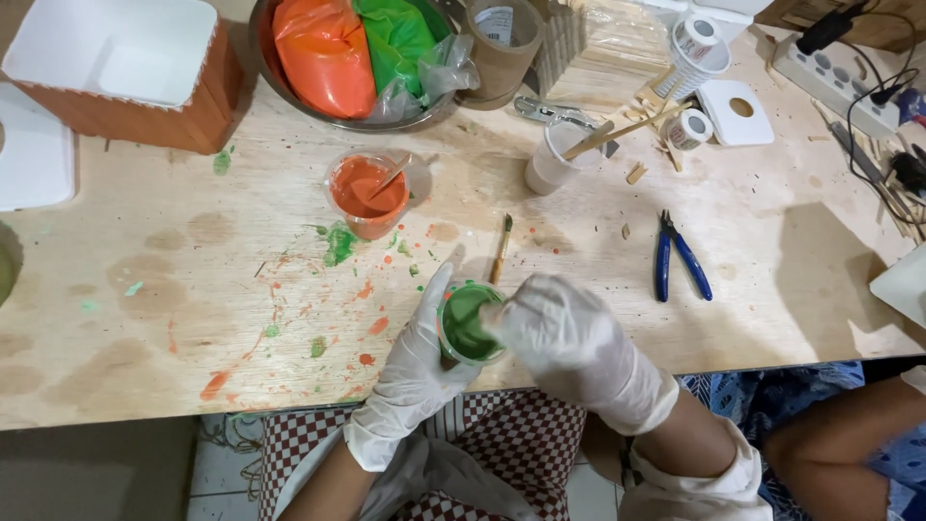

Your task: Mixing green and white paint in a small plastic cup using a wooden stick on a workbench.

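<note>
Both hands are gloved in white. The left hand [417, 362] cups a small green cup [468, 323] of green paint at the near edge of the bench [145, 318], its fingers wrapped round the side. The right hand [559, 338] is over the cup's rim, fingers clenched; what they grip I cannot tell. A brush [502, 249] lies just beyond, an orange cup [367, 193] further back, blue pliers [678, 259] to the right.

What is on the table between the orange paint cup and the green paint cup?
In the head view, green and orange paint splatters lie between the orange cup and the green cup.
</note>
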